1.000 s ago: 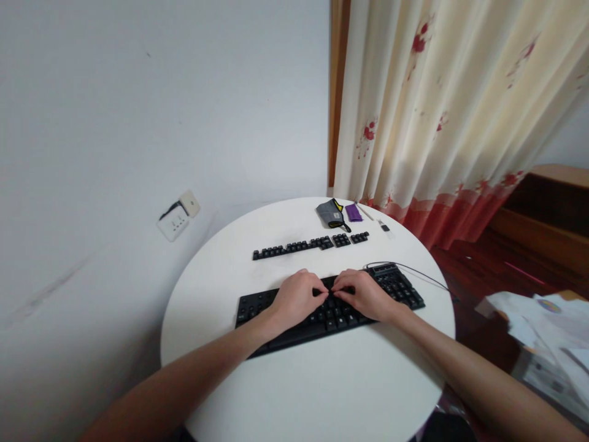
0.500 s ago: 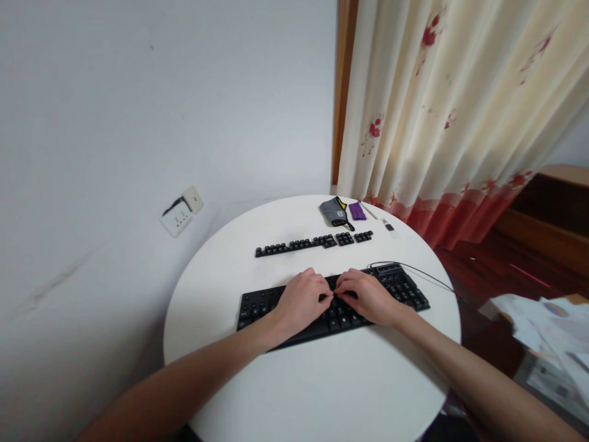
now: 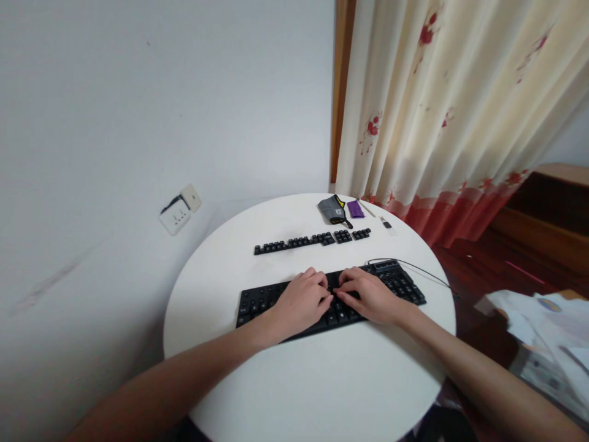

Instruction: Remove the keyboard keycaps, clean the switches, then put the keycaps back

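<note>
A black keyboard (image 3: 260, 301) lies slightly slanted on the white round table (image 3: 322, 380). My left hand (image 3: 304, 302) rests over its middle, fingers curled and drawn together at the keys. From the other side my right hand (image 3: 365, 294) meets it, thumb and fingers pinched close to the left fingertips. Whatever sits between the fingertips is too small and covered to name. Beyond the keyboard, loose black keycaps (image 3: 294, 244) stand in a long row, with smaller groups at its right end.
Toward the table's far edge lie a grey pouch (image 3: 332, 210), a purple cloth (image 3: 355, 209), a thin stick (image 3: 367, 209) and a small brush (image 3: 385, 224). The keyboard's cable (image 3: 423, 272) runs off the right edge. A wall socket (image 3: 175, 216) is at left, a curtain (image 3: 414, 123) behind.
Both hands stay at the middle of the keyboard, with only small finger shifts; the fingertips sit slightly differently. The whole view has moved a little. The keycap row looks the same.
</note>
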A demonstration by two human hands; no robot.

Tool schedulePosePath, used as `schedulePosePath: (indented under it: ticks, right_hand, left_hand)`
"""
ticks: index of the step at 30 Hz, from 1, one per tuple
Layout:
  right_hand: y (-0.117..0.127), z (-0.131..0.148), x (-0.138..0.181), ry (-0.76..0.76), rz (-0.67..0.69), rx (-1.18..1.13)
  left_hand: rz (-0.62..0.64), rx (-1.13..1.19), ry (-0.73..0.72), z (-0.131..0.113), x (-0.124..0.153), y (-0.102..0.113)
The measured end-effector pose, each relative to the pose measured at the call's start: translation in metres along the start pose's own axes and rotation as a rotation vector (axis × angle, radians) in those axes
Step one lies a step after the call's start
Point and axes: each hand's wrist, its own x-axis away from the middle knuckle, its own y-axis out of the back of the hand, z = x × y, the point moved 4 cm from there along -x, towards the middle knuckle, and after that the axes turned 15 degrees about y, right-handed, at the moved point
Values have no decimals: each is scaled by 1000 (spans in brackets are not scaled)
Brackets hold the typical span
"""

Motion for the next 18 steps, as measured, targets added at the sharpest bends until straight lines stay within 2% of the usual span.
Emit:
schedulePosePath:
  ticks: [5,8,10,12,15,18]
  right_hand:
    - [0,-13,-3,-21,-19,-26]
    - [3,-42,-16,-222,-80,61]
    - [3,-65,-28,-372,-47,155]
    - [1,-84,-43,-446,19,220]
    - [-2,-101,-62,-462,66,258]
    - [-7,-110,-73,-456,100,287]
  left_hand:
    - [16,77,3,14,-16,4]
    - [-56,68,104,30,-46,6]
    - [-111,-4,173,39,-70,4]
    - [-133,-72,218,46,-91,-1]
    - [-146,-110,243,51,-113,-10]
    - [-143,-130,242,54,-123,-17]
